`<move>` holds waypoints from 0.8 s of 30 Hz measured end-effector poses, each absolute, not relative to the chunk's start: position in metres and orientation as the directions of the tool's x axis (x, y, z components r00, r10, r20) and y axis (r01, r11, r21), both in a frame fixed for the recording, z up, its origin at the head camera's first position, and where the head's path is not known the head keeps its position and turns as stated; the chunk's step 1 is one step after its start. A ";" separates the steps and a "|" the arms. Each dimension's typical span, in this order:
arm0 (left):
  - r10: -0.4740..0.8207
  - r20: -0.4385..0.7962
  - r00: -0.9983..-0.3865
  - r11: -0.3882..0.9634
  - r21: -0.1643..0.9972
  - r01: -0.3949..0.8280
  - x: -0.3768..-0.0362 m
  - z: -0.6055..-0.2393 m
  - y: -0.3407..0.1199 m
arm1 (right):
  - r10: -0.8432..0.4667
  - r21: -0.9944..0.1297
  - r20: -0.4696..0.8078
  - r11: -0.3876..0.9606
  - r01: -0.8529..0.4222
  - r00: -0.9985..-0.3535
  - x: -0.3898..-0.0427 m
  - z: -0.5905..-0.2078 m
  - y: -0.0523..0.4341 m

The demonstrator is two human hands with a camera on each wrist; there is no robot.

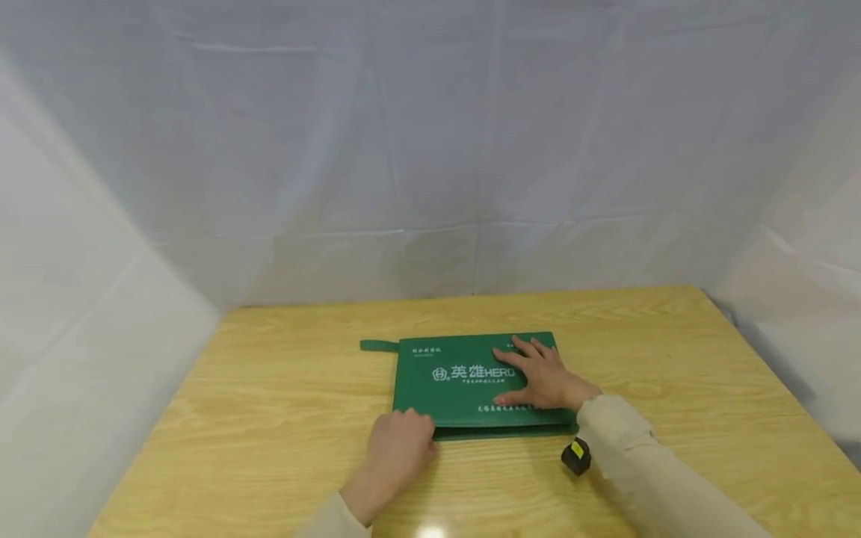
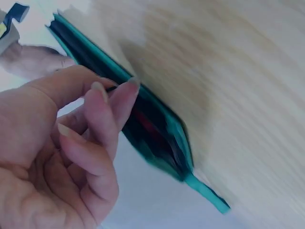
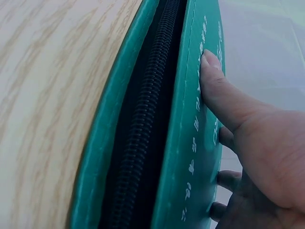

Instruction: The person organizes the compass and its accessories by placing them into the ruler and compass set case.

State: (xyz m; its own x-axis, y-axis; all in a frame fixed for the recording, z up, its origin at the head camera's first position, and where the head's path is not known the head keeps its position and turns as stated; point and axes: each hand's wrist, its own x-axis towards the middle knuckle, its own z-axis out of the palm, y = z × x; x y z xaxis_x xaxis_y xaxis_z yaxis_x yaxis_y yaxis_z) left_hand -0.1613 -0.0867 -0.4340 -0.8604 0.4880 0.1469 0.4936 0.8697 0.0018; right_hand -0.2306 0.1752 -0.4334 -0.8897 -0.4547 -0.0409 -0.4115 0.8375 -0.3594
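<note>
Green zipper pouch (image 1: 471, 381) lies flat at centre frame on the table (image 1: 269, 418). Right hand (image 1: 545, 377) presses it open-palmed; left hand (image 1: 400, 448) pinches its near-left corner, probably the zipper pull. Best to pull along the teeth, with the pouch pinned.

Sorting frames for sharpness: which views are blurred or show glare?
Head view: sharp, with a glare spot on the table at its near edge. Left wrist view: motion-blurred, pouch and wood smeared, left hand soft. Right wrist view: zipper crisp, right hand fairly sharp, background washed out.

Beige long sleeves (image 1: 639, 456), small black wrist camera (image 1: 576, 456) with yellow marking.
</note>
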 end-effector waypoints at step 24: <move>0.660 0.129 -0.741 0.750 -0.042 0.660 -0.231 -0.440 -0.164 | -0.441 -0.396 -0.058 0.834 -0.385 -0.896 -0.224 -0.434 0.180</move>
